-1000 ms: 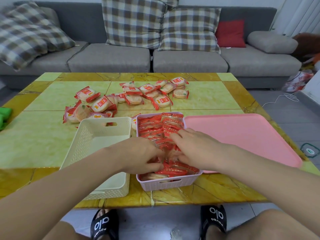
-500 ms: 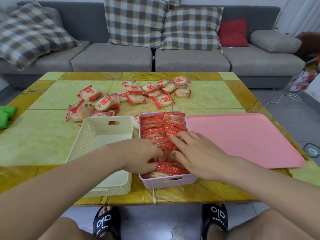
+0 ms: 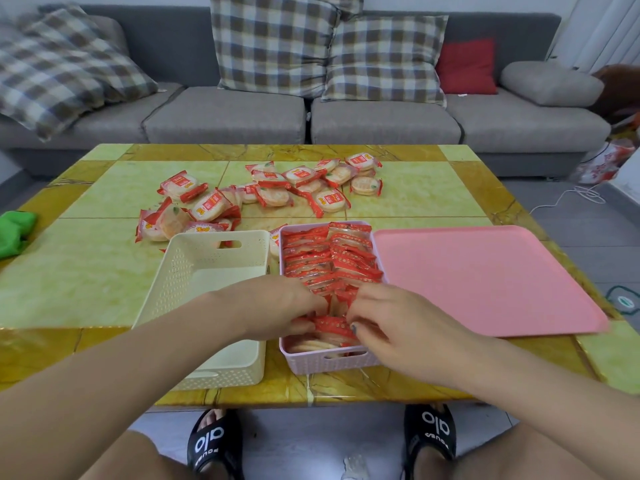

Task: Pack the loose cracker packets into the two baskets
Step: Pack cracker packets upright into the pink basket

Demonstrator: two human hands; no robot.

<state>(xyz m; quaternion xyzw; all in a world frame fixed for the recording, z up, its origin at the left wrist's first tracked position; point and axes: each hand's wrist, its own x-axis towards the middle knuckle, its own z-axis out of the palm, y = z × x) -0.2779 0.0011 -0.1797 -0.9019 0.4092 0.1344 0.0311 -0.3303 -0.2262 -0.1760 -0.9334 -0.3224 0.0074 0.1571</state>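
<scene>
Each grip, left hand (image 3: 277, 311) and right hand (image 3: 394, 327), pinches packets (image 3: 332, 322) (red-edged) inside the pink basket (image 3: 332, 363).

a: where do the two baskets (image 3: 204, 306) sit?
b: side by side at the table's (image 3: 86, 271) near edge, tray (image 3: 485, 275) to their right.
a: and the loose packets (image 3: 263, 195)?
b: behind the baskets, mid-table; more packets stand packed in the right basket (image 3: 329, 363).
</scene>
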